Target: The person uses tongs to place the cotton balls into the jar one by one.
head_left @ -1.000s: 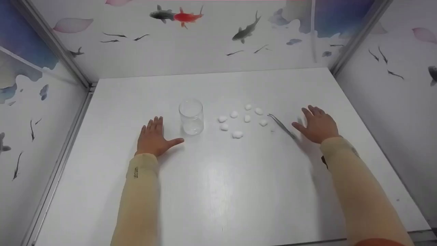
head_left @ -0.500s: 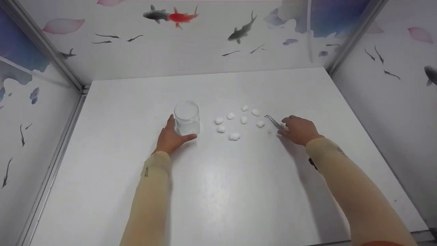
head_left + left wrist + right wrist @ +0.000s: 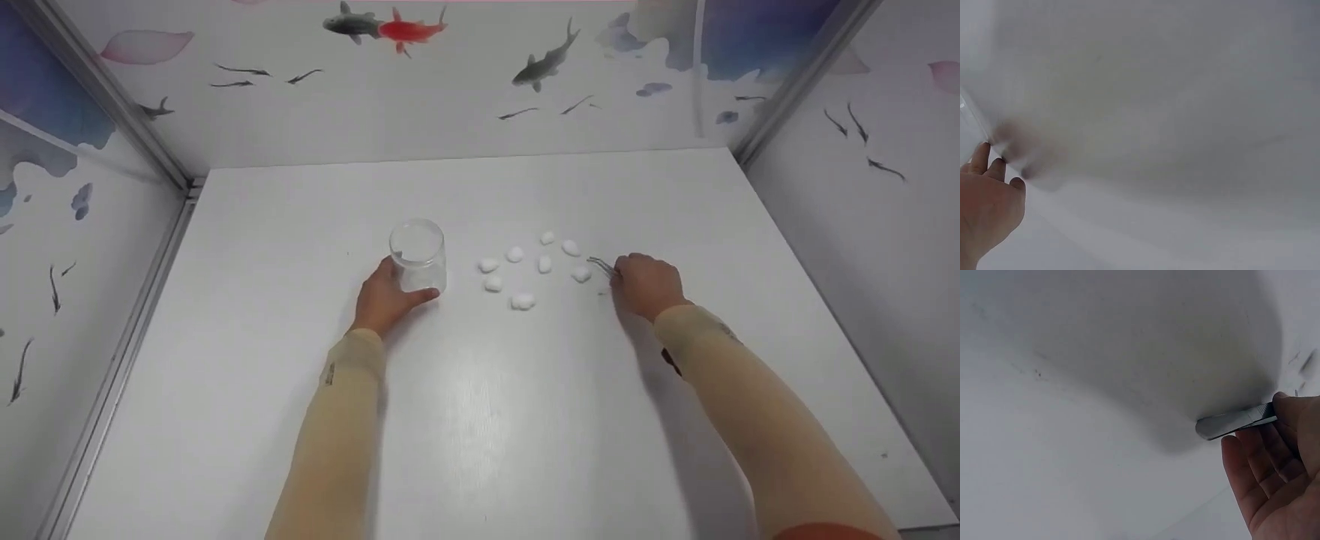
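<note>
A clear, wide-mouthed jar (image 3: 418,251) stands upright on the white table. My left hand (image 3: 384,301) holds it low on the near left, with the thumb across its front and the fingers round its far left side. In the left wrist view, fingertips lie along the jar's edge (image 3: 970,125). My right hand (image 3: 649,285) pinches a pair of metal tweezers (image 3: 1227,423), whose bent tips (image 3: 598,262) point left. Several white cotton balls (image 3: 523,301) lie between jar and tweezers, the nearest to the tips being one cotton ball (image 3: 581,274).
Printed panels with fish and petals rise behind the white table (image 3: 480,420) and on both sides. Metal frame posts (image 3: 142,120) stand at the back corners. A small speck (image 3: 601,293) lies below the tweezer tips.
My left hand has moved right from the bare table onto the jar. My right hand has moved left from lying spread out and has picked up the tweezers. The cotton balls stay put.
</note>
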`<action>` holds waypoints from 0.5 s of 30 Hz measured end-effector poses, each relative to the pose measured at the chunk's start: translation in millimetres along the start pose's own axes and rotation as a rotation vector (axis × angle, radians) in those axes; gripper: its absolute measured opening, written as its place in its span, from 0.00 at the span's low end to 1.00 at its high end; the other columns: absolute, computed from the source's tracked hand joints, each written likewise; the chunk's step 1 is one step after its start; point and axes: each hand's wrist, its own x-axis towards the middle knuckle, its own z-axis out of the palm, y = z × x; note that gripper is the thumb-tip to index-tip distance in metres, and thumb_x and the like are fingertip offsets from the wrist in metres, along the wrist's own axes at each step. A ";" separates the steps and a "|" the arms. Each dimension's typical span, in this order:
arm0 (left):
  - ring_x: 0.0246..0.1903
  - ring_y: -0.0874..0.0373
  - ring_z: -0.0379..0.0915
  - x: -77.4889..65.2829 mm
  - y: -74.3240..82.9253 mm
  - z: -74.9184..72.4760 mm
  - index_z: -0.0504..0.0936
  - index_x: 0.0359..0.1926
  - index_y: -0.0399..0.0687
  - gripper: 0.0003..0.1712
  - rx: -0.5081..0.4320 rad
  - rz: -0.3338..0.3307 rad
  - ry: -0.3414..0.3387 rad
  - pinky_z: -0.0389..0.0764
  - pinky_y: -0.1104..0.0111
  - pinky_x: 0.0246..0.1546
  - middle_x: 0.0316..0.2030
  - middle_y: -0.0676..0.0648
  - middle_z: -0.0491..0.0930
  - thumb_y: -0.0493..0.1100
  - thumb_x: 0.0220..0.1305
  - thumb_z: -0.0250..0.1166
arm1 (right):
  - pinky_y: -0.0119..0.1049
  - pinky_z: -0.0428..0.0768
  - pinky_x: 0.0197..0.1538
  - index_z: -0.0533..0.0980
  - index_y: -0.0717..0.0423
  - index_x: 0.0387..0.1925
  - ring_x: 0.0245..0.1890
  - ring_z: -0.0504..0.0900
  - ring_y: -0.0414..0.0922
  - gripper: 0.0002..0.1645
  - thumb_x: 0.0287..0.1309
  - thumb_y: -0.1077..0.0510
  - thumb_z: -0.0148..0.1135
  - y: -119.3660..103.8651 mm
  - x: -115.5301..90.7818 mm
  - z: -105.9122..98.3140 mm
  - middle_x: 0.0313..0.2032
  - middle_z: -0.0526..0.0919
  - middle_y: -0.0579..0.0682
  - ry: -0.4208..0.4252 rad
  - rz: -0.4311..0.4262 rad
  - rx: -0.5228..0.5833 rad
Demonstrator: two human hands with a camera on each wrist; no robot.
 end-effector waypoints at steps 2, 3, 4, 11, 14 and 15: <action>0.72 0.46 0.55 0.2 1.6 1.1 0.55 0.76 0.43 0.62 0.004 0.004 0.000 0.58 0.57 0.72 0.72 0.41 0.61 0.59 0.49 0.79 | 0.52 0.80 0.29 0.80 0.62 0.41 0.26 0.78 0.53 0.07 0.67 0.61 0.60 3.1 -2.5 -2.8 0.31 0.81 0.57 0.019 -0.011 -0.003; 0.72 0.46 0.55 0.1 2.1 1.4 0.55 0.76 0.44 0.62 0.004 0.004 0.001 0.57 0.57 0.72 0.72 0.42 0.61 0.60 0.48 0.79 | 0.51 0.80 0.28 0.80 0.62 0.42 0.25 0.78 0.52 0.07 0.67 0.61 0.60 4.8 -4.1 -4.7 0.32 0.80 0.57 0.031 -0.020 -0.003; 0.72 0.46 0.55 0.1 2.5 1.6 0.55 0.76 0.44 0.63 0.001 0.006 0.002 0.57 0.57 0.72 0.72 0.42 0.61 0.60 0.48 0.79 | 0.50 0.80 0.27 0.79 0.61 0.42 0.24 0.77 0.52 0.07 0.67 0.61 0.60 6.5 -5.7 -7.0 0.32 0.80 0.57 0.043 -0.032 0.001; 0.72 0.46 0.55 1.4 2.6 2.1 0.55 0.76 0.43 0.63 -0.029 0.011 0.010 0.57 0.57 0.72 0.72 0.41 0.62 0.59 0.48 0.80 | 0.47 0.82 0.30 0.79 0.58 0.44 0.27 0.78 0.48 0.08 0.65 0.61 0.64 12.3 -15.8 -28.8 0.33 0.79 0.52 0.080 -0.122 -0.012; 0.71 0.46 0.56 2.3 3.2 2.7 0.56 0.75 0.42 0.62 -0.022 0.003 0.011 0.58 0.57 0.72 0.71 0.41 0.63 0.59 0.49 0.79 | 0.46 0.83 0.34 0.80 0.57 0.45 0.29 0.79 0.47 0.08 0.64 0.60 0.65 8.0 -19.3 -38.5 0.34 0.79 0.51 0.057 -0.151 0.008; 0.71 0.46 0.56 2.5 3.6 2.9 0.56 0.75 0.42 0.61 -0.020 0.001 0.011 0.58 0.57 0.72 0.71 0.40 0.63 0.59 0.49 0.79 | 0.46 0.84 0.34 0.80 0.57 0.45 0.30 0.79 0.46 0.09 0.64 0.60 0.66 5.8 -20.5 -41.3 0.34 0.79 0.50 0.051 -0.162 0.015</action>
